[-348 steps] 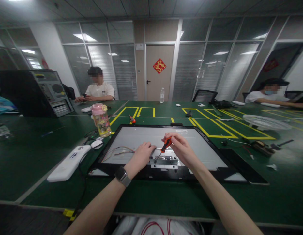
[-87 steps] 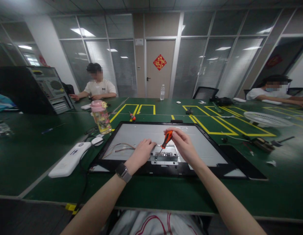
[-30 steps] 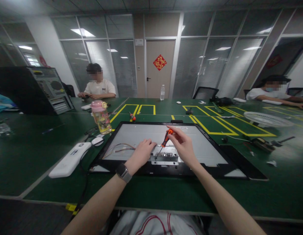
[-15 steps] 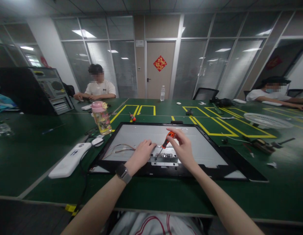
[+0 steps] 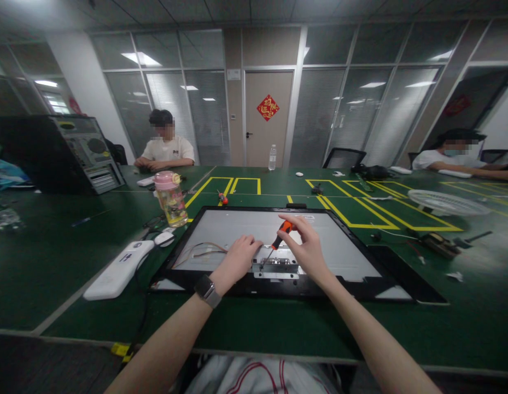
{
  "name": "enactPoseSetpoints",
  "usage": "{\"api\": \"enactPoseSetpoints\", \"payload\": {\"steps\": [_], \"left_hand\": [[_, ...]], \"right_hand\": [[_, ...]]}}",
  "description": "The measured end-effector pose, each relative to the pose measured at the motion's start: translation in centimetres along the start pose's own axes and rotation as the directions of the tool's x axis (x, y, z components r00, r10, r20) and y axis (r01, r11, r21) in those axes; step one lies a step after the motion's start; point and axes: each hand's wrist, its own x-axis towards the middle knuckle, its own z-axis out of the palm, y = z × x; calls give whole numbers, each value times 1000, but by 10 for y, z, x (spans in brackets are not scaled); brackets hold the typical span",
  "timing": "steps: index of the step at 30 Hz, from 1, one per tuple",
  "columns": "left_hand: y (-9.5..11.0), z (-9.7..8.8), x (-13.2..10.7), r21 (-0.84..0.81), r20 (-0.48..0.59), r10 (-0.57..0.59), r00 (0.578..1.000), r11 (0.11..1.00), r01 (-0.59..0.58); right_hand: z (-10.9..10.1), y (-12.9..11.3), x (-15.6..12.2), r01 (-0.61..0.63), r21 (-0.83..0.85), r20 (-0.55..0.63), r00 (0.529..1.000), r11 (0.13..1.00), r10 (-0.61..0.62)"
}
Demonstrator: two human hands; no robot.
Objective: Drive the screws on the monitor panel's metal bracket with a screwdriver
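In my right hand (image 5: 310, 249) is a screwdriver (image 5: 281, 234) with an orange and black handle, pinched between thumb and fingers. Its shaft slants down to the left, and the tip meets the left part of a silver metal bracket (image 5: 278, 268). My left hand (image 5: 239, 256), with a watch on the wrist, is closed at the bracket's upper left end; its fingertips are partly hidden. The bracket sits at the near edge of a flat display panel (image 5: 339, 246) with a grey back and black frame, lying on the green table. Thin cables (image 5: 198, 250) run out left of my hand.
Left of the panel are a white handheld device (image 5: 118, 271) and a pink-lidded bottle (image 5: 171, 200). Behind it lies a small red-tipped tool (image 5: 223, 199). A black board (image 5: 405, 273) touches its right side. A computer case (image 5: 52, 150) stands far left. Two people sit across the table.
Both my hands and the screwdriver stay almost in place; the handle looks slightly turned in my fingers. The person across on the left has drawn their hands in a little.
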Motion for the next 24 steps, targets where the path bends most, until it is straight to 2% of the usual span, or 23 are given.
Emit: {"api": "enactPoseSetpoints", "payload": {"steps": [5,7,11,14,17,22,24], "left_hand": [[1,-2,0,17,6,-5,1000,1000,5],[1,-3,0,21,13,-7,1000,1000,7],[1,-2,0,9,0,-5,1000,1000,5],[0,0,0,-1,-15,1,1000,1000,-1],[0,0,0,1,-10,-1,1000,1000,1],[0,-1,1,1,3,-4,1000,1000,4],[0,-1,0,5,-5,1,1000,1000,-1]], "right_hand": [[-4,1,2,-66,171,184,982,983,34],[-4,0,2,-83,158,163,985,984,56],[-4,-1,3,-34,29,36,999,999,33],[-5,-1,3,-13,71,92,996,997,6],[-6,0,3,-44,148,164,986,988,19],[-6,-1,4,-25,6,43,999,1000,24],[-7,-2,4,-11,-4,46,999,1000,11]]}}
